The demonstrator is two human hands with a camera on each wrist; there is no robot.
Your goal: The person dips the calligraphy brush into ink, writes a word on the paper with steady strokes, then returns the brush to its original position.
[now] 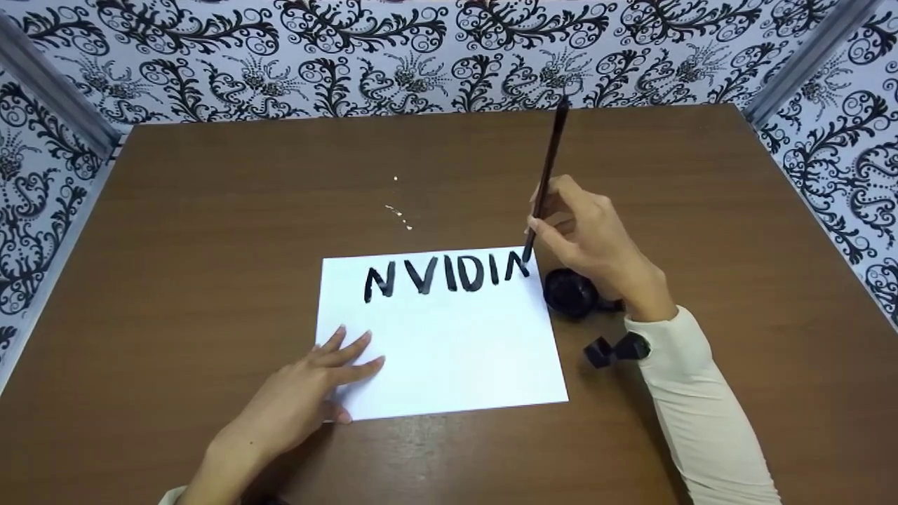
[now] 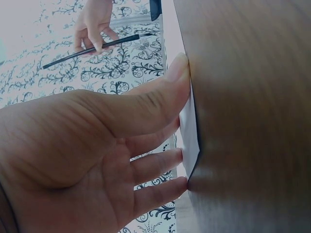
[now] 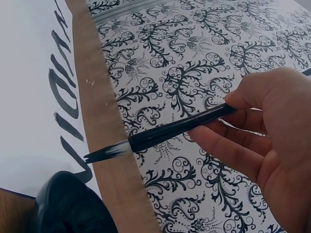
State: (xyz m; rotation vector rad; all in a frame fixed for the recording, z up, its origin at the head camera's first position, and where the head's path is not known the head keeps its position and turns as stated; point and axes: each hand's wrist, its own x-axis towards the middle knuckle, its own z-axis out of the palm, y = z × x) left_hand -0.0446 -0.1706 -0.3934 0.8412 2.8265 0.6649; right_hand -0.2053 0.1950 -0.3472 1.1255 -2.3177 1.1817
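A white sheet of paper (image 1: pixel 449 351) lies on the table with black brush-painted letters (image 1: pixel 463 272) along its upper part, reading NVIDI and then an N-like shape at the right edge. My right hand (image 1: pixel 589 235) pinches a dark paintbrush (image 1: pixel 549 161) between thumb and fingers, its handle pointing up. In the right wrist view, the brush's black-wetted bristles (image 3: pixel 107 152) are right at the last strokes. My left hand (image 1: pixel 295 393) rests on the lower left corner of the paper, fingers spread, with the thumb (image 2: pixel 177 70) at the sheet's near edge.
A round, glossy black object (image 1: pixel 572 293) stands just right of the paper, under my right wrist. A small black device (image 1: pixel 617 349) sits at the right sleeve cuff. Small pale specks (image 1: pixel 398 213) lie beyond the sheet on the brown table (image 1: pixel 210 210). Patterned black-and-white wallpaper (image 1: pixel 365 56) surrounds it.
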